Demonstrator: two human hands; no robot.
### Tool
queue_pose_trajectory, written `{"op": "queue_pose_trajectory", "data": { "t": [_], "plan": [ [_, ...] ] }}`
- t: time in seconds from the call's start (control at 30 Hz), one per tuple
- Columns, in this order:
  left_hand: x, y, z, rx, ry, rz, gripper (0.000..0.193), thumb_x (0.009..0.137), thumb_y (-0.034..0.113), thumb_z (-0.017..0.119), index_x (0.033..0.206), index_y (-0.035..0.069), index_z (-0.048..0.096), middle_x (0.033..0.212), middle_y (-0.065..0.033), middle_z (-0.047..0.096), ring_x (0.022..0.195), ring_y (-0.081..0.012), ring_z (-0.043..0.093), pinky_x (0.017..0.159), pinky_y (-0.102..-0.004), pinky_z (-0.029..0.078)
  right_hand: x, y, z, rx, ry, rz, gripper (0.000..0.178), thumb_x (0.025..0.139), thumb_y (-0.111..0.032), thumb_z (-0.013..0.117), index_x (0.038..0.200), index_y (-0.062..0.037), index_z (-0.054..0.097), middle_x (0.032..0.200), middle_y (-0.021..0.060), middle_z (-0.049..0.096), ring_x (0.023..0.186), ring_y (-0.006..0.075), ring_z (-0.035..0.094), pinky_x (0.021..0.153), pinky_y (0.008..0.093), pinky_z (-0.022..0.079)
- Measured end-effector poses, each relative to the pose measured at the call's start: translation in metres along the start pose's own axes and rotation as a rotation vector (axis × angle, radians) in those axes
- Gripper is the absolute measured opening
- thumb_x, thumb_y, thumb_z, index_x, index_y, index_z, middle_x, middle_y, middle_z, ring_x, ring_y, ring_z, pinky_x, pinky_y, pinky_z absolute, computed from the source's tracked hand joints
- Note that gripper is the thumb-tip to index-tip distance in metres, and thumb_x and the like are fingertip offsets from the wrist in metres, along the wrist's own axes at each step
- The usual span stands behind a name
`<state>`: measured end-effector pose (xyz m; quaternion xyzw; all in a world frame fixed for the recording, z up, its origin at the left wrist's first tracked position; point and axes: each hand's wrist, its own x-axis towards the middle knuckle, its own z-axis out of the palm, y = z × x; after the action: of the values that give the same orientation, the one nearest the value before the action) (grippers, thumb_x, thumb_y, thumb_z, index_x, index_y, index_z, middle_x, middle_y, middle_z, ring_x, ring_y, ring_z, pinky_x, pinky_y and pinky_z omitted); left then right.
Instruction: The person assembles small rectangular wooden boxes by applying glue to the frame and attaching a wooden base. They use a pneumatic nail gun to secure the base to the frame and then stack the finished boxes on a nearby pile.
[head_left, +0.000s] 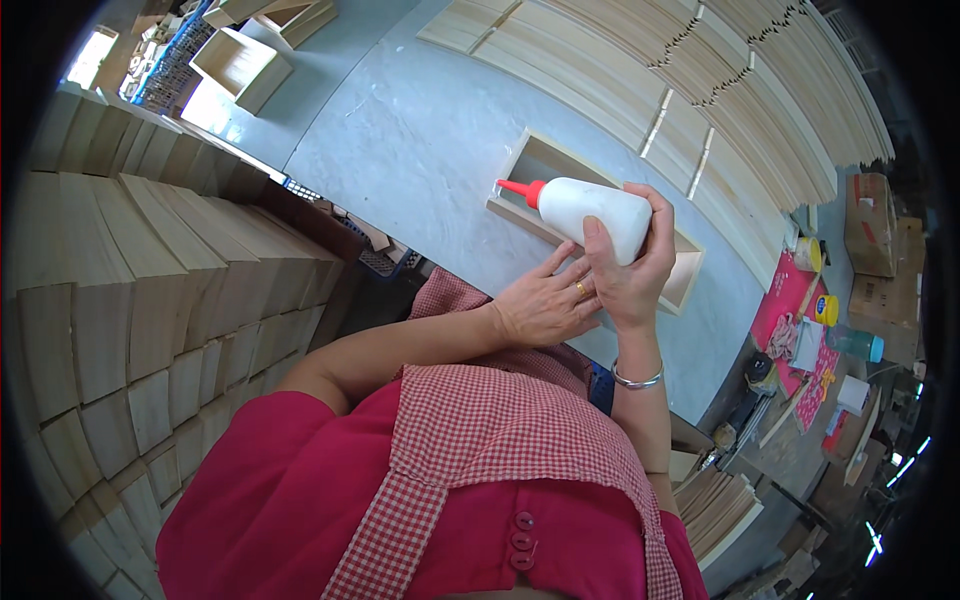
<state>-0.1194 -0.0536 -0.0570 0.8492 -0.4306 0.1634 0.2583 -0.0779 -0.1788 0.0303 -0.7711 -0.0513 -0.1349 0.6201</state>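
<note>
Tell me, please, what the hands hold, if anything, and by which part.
The right hand grips the bottle around its body, near the base. Whether the left hand holds the box cannot be told.

the bottle [590,212] in the right fingers [662,228] is white, its nozzle [523,190] bright red. beneath them the box [686,270] is pale cream, the tabletop [400,135] mottled blue-grey. a ring [581,288] on the left fingers [552,263] shines gold. closer in than the fingers, the apron [520,410] is checked red and white, the shirt [270,480] plain crimson.
</note>
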Motion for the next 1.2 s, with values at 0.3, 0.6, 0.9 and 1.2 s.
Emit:
{"op": "queue_pose_trajectory", "data": {
  "t": [0.3,0.6,0.9,1.2],
  "plan": [
    [0.004,0.001,-0.004,0.038,-0.025,-0.010,0.052,0.092,0.045,0.068,0.129,0.008,0.064,0.147,-0.0117,0.053,0.143,-0.0309,0.044,0.122,-0.0608,0.024,0.029,0.017,0.007,-0.173,0.139,-0.198,0.056,0.083,-0.022,0.084,0.125,0.0005,0.055,0.107,0.0141,0.065,0.092,0.0232,0.066,0.079,0.0358,0.056],
    [0.004,0.001,-0.004,0.072,-0.032,-0.007,0.057,0.092,0.046,0.067,0.136,0.009,0.062,0.153,-0.0106,0.049,0.148,-0.0298,0.039,0.123,-0.0598,0.021,0.035,0.016,0.004,-0.180,0.215,-0.188,0.055,0.083,-0.024,0.084,0.123,0.0007,0.056,0.107,0.0159,0.066,0.092,0.0239,0.067,0.080,0.0363,0.056],
    [0.009,0.005,-0.011,0.105,-0.087,-0.039,0.072,0.091,0.045,0.068,0.152,0.012,0.048,0.164,-0.0085,0.037,0.155,-0.0280,0.030,0.125,-0.0584,0.016,0.017,0.012,-0.036,-0.254,0.312,-0.111,0.053,0.084,-0.025,0.084,0.122,0.0004,0.057,0.109,0.0150,0.066,0.094,0.0232,0.067,0.082,0.0362,0.056],
    [0.011,0.007,-0.014,0.062,-0.098,-0.059,0.077,0.089,0.040,0.072,0.154,0.010,0.044,0.165,-0.0097,0.036,0.155,-0.0293,0.030,0.124,-0.0585,0.018,-0.010,0.012,-0.086,-0.344,0.420,-0.087,0.054,0.084,-0.025,0.084,0.124,0.0004,0.057,0.110,0.0135,0.065,0.096,0.0220,0.065,0.084,0.0353,0.054]
  ]
}}
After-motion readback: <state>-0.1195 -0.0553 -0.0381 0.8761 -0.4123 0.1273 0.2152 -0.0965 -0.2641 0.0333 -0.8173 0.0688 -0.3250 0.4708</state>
